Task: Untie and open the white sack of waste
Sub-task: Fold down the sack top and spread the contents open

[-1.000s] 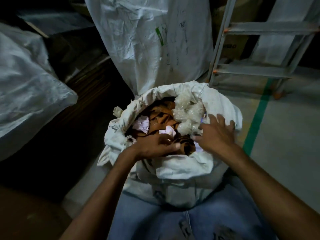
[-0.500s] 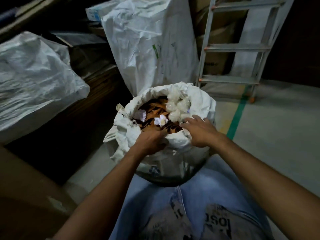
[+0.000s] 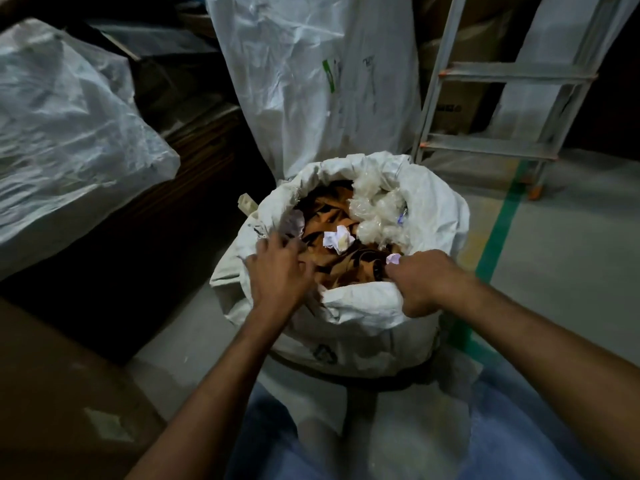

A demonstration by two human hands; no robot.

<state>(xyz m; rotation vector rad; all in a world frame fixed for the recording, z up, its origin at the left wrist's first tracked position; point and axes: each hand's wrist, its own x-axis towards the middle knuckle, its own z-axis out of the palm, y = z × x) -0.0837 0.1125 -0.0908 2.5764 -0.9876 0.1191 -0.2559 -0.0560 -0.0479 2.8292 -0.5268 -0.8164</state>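
Note:
The white sack (image 3: pixel 360 327) stands on the floor between my knees, its mouth open and its rim rolled outward. Inside lie brown scraps (image 3: pixel 325 220), crumpled white paper (image 3: pixel 337 239) and clear plastic wads (image 3: pixel 375 209). My left hand (image 3: pixel 277 271) grips the rolled rim at the near left, fingers curled over the edge. At the near right my right hand (image 3: pixel 422 282) clutches the rim in a fist.
A tall white sack (image 3: pixel 311 74) stands right behind. Another filled sack (image 3: pixel 62 133) lies on a dark stack at the left. A metal ladder (image 3: pixel 502 81) is at the back right, by a green floor line (image 3: pixel 498 223). A cardboard box (image 3: pixel 52 393) sits at the near left.
Both hands have moved from the waste in the mouth onto the near rim and spread apart. The rim is rolled down further and the mouth is wider.

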